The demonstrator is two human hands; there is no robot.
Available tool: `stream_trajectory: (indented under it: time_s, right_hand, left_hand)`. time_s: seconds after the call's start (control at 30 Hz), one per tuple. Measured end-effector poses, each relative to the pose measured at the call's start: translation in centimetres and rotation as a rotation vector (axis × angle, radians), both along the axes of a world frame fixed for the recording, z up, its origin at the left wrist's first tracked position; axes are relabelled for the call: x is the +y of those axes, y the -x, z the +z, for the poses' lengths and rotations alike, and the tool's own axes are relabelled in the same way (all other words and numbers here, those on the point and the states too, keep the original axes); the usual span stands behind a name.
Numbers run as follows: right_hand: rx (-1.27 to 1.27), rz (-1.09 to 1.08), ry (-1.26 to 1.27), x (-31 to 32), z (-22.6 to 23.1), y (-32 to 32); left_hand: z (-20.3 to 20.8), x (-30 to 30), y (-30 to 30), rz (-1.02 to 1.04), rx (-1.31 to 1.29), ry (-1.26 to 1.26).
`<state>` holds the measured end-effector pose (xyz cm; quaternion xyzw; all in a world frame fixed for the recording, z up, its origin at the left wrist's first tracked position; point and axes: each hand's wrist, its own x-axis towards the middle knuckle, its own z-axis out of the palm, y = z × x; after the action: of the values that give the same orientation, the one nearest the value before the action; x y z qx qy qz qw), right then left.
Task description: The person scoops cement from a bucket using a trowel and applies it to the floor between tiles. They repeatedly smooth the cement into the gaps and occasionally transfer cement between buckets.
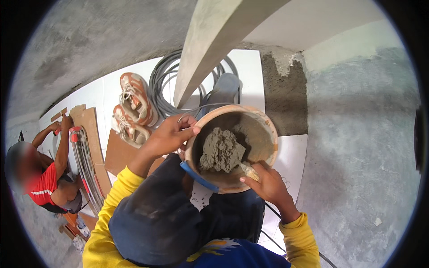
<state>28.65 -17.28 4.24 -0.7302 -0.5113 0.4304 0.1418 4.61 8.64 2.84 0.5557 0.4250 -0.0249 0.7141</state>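
Note:
A round, pale orange bucket [273, 129] with wet grey mortar [219, 149] inside is tilted over my knees. My left hand [167, 136] grips its left rim, the thumb on the edge. Down at the bucket's right side, my right hand [268, 183] is closed round the light handle of a trowel [249, 171]. The trowel's blade is inside the bucket, mostly hidden by the heaped mortar. A blue grip [199, 177] on the bucket's handle hangs at the near left side.
Ahead are orange-and-white shoes [134, 100], a coil of grey cable [163, 82] and a dark sandal [225, 87] on white tiles. A slanting concrete post [210, 40] rises close by. At left another person [47, 178] works beside a tile cutter [85, 165]. A wall [362, 134] stands right.

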Motion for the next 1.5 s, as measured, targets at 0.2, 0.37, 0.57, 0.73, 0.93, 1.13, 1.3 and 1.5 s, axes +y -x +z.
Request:
stream_trajectory:
  time_s: [0.2, 0.37, 0.57, 0.73, 0.93, 1.13, 1.3, 1.5]
  right_hand:
    - [0.038, -0.091, -0.013, -1.3, 4.3, -4.3]
    - [-0.054, -0.261, 0.053, -0.6, 6.5, -9.8]
    - [0.499, -0.571, 0.136, 5.6, -0.7, -20.0]
    - [0.792, -0.819, 0.182, 9.4, -9.2, -25.2]
    - [0.405, -0.879, -0.019, 5.2, -11.1, -19.8]
    - [0.182, -0.981, -0.034, 10.6, -14.4, -23.9]
    - [0.026, -0.680, 0.148, 15.2, -12.6, -19.2]
    - [-0.290, -0.544, 0.096, 5.9, -10.5, -17.4]
  left_hand:
    - [-0.7, 0.8, 0.4, 0.006, 0.052, 0.017]
    - [-0.6, 1.3, 0.9, 0.009, 0.058, 0.034]
    - [-0.9, 1.0, 1.6, 0.012, 0.041, 0.056]
    - [-1.1, 1.3, 0.9, 0.009, 0.031, 0.061]
    - [-0.6, 1.7, 1.7, 0.036, 0.039, 0.058]
    - [-1.0, 1.4, 1.1, 0.004, 0.038, 0.058]
    - [-0.5, 1.3, 1.1, 0.005, 0.053, 0.071]
    - [-0.2, 0.7, 1.6, -0.016, 0.087, 0.091]
